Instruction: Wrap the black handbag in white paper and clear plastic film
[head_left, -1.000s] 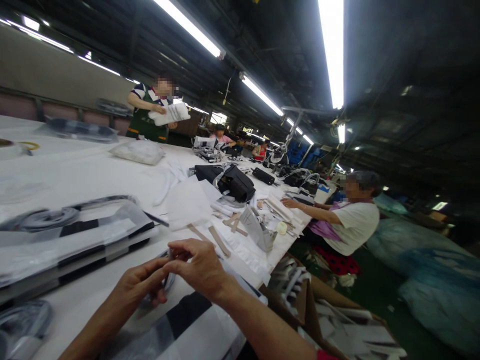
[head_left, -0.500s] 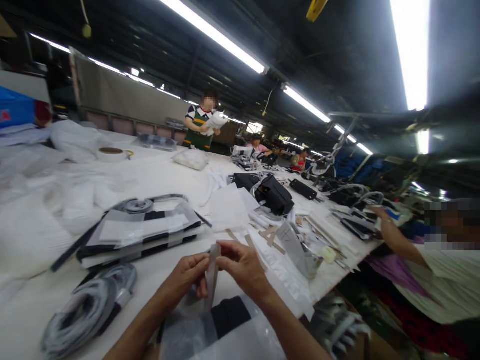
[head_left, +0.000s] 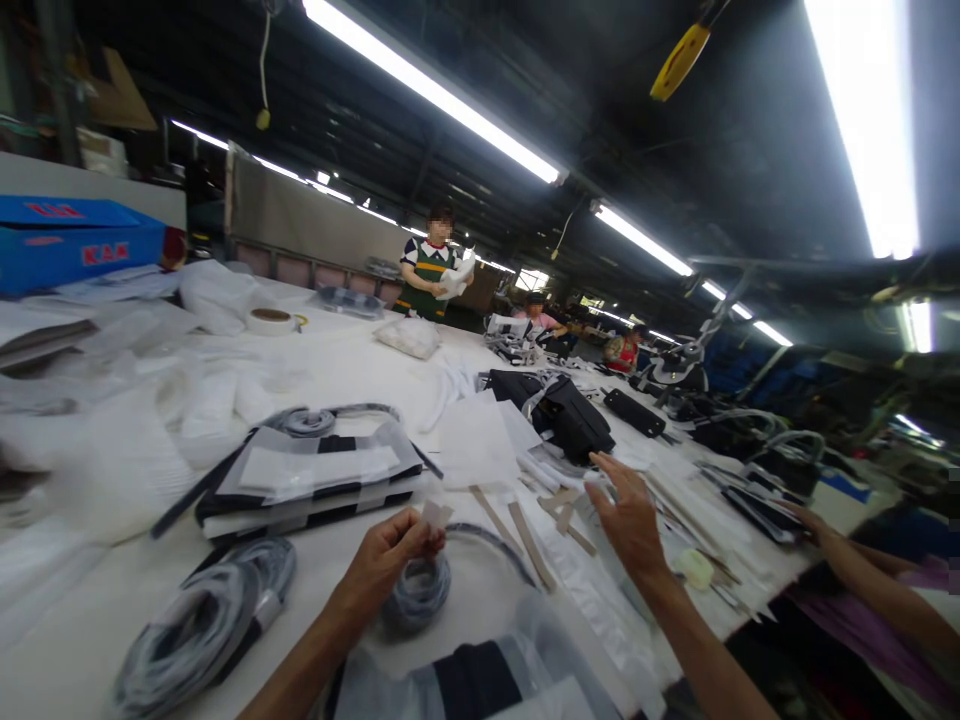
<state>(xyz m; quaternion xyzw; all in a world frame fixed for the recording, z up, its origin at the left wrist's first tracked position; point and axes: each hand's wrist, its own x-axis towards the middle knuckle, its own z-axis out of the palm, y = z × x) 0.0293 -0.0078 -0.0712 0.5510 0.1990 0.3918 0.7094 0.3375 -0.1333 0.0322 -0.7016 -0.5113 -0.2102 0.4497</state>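
Observation:
My left hand (head_left: 391,548) is closed in a pinch on a small pale translucent strip (head_left: 437,513). Just beneath it a grey wrapped strap coil (head_left: 417,597) rests on the white table. My right hand (head_left: 628,515) is open, fingers apart, above paper and several tan strips (head_left: 532,548), holding nothing. Close to my body lies a black-and-white piece in plastic film (head_left: 480,675), partly cut off by the frame. Left of my hands sit a film-wrapped flat black bundle (head_left: 319,470) and a bigger wrapped strap coil (head_left: 196,630).
Black bags (head_left: 566,410) lie farther back beside white paper sheets (head_left: 476,440). A tape roll (head_left: 270,320) and crumpled white wrapping (head_left: 150,440) are at left, near a blue box (head_left: 82,245). A co-worker's arm (head_left: 855,555) reaches in from the right. Another person (head_left: 431,270) stands across the table.
My hands have parted: the right let go of the strip and moved right, opening, while the left keeps the strip. The view has shifted, and the strap coil below now shows.

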